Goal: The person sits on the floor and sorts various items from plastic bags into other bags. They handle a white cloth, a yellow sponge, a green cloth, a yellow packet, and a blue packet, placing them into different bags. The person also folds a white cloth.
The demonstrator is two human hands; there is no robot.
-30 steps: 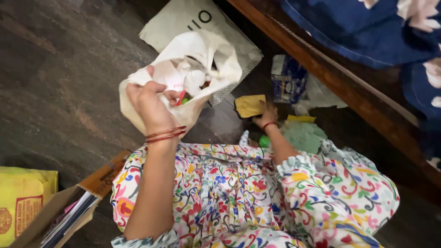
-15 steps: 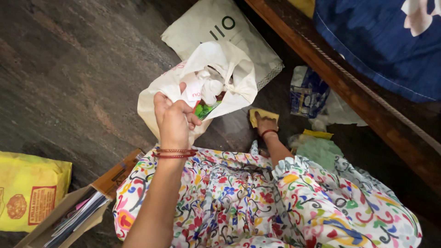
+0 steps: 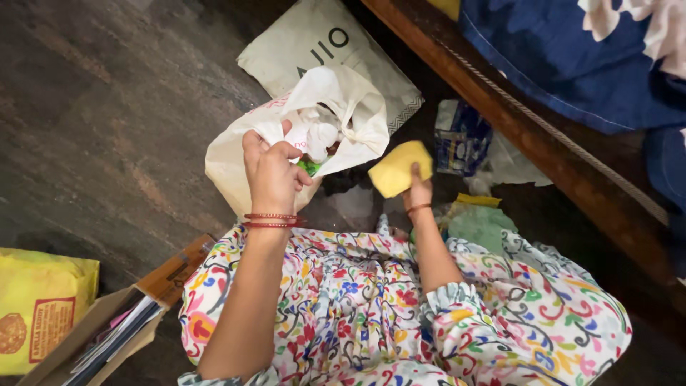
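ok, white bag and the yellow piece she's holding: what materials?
White bag in the left hand: looks like thin matte plastic or non-woven, judging by soft crumpled folds. Yellow piece in the right hand: flat, matte, likely cloth or sponge; cannot tell which.

The person's left hand (image 3: 271, 171) is raised at about eleven o'clock, fingers curled in a closed grip, forearm bare, red bangles at the wrist. The right hand (image 3: 416, 191), toward one o'clock, is lifted with fingers pinched shut, a red band on its wrist, elbow bent.
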